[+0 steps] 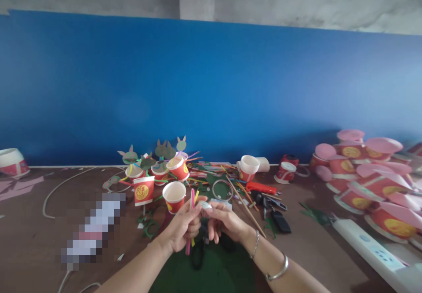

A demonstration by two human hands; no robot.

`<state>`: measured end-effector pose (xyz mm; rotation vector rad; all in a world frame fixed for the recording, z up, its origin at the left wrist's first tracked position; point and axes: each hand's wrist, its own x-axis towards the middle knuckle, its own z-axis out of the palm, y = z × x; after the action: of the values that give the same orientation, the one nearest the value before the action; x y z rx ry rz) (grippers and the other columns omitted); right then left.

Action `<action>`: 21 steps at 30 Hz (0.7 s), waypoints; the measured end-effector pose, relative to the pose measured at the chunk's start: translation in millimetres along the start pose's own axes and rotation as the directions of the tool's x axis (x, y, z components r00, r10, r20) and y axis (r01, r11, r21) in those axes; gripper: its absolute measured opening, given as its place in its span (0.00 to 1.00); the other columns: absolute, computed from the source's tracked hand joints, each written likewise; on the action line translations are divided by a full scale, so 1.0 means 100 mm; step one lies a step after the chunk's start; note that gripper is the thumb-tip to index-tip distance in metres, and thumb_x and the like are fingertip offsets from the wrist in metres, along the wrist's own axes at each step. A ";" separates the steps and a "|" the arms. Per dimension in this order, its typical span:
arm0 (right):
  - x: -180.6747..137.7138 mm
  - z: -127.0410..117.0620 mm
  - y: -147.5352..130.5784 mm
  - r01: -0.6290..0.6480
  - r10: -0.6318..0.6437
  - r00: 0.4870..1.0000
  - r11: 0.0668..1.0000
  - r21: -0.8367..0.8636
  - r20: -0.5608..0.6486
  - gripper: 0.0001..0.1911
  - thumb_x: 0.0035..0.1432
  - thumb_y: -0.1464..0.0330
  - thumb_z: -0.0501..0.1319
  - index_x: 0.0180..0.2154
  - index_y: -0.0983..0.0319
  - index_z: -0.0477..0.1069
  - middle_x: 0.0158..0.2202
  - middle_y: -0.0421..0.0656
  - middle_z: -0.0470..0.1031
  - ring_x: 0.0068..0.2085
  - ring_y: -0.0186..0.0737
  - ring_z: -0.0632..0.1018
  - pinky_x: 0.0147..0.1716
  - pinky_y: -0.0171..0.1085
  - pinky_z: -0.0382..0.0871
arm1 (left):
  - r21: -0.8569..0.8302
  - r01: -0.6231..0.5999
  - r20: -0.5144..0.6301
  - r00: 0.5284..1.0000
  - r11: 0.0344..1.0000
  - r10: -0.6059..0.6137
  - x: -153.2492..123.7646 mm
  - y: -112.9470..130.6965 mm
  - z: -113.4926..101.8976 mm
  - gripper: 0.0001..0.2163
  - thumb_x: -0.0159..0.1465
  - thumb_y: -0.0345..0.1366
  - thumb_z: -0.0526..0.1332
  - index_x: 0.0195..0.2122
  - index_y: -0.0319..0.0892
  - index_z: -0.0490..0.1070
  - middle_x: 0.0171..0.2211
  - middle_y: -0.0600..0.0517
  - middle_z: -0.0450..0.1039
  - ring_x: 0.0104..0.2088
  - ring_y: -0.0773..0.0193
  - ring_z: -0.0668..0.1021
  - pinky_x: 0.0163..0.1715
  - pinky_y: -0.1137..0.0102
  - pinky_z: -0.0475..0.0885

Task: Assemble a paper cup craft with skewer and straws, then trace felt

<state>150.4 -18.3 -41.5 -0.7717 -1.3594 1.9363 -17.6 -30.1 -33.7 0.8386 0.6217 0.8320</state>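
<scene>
My left hand [185,226] is closed around a pink straw-like stick [192,196] and a yellow one [197,195], both roughly upright. Between the fingertips of both hands is a small pale, shiny piece [206,205]; its kind is too small to make out. My right hand [227,220] pinches it from the right, its other fingers curled loosely below. Just behind the left hand stands a red and white paper cup [174,193]. Under the hands, black loop handles [198,255], apparently of scissors, lie on a dark green sheet [211,275].
Paper cups with rabbit-shaped cutouts [128,156] stand back left. Behind are coloured sticks [211,166], a tape-like ring [222,189], a red-handled tool [262,188] and keys [270,201]. Right are stacked red cups with pink discs [384,146] and a white power strip [365,244].
</scene>
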 end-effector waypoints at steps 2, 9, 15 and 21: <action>0.01 0.01 0.00 0.005 -0.006 1.000 1.000 -0.028 -0.028 0.21 0.55 0.51 0.58 0.31 0.63 0.62 0.14 0.40 0.74 0.10 0.31 0.70 0.09 0.24 0.52 | 0.063 0.000 -0.003 1.000 0.998 0.000 0.01 -0.01 0.01 0.23 0.55 0.50 0.65 0.44 0.45 0.59 0.13 0.68 0.45 0.13 0.78 0.44 0.11 0.80 0.39; 0.03 0.00 0.01 0.001 0.001 0.999 0.999 0.041 -0.051 0.18 0.53 0.55 0.58 0.32 0.64 0.63 0.14 0.41 0.73 0.11 0.32 0.70 0.10 0.26 0.54 | 0.002 -0.005 -0.009 1.000 1.000 0.005 0.01 -0.02 0.00 0.22 0.53 0.51 0.66 0.39 0.46 0.58 0.13 0.68 0.45 0.14 0.77 0.43 0.12 0.80 0.39; 0.04 -0.03 0.05 -0.004 0.005 0.996 1.000 0.009 -0.085 0.18 0.52 0.55 0.57 0.35 0.65 0.64 0.13 0.41 0.73 0.11 0.32 0.69 0.10 0.25 0.52 | 0.008 0.001 0.000 1.000 1.000 -0.001 0.01 -0.02 -0.01 0.22 0.54 0.50 0.66 0.43 0.46 0.59 0.13 0.68 0.45 0.14 0.77 0.43 0.12 0.80 0.39; 0.04 -0.02 0.09 -0.008 -0.002 0.990 0.998 -0.064 -0.139 0.20 0.52 0.52 0.57 0.30 0.65 0.64 0.12 0.41 0.72 0.10 0.31 0.68 0.09 0.25 0.51 | 0.111 -0.035 0.001 0.999 0.993 0.035 0.02 -0.05 0.01 0.22 0.54 0.49 0.66 0.43 0.44 0.62 0.15 0.67 0.48 0.12 0.79 0.46 0.11 0.80 0.41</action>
<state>147.4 -16.3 -51.1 -0.9229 -1.3417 1.8121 -14.1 -31.0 -37.1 0.9528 0.6601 0.8353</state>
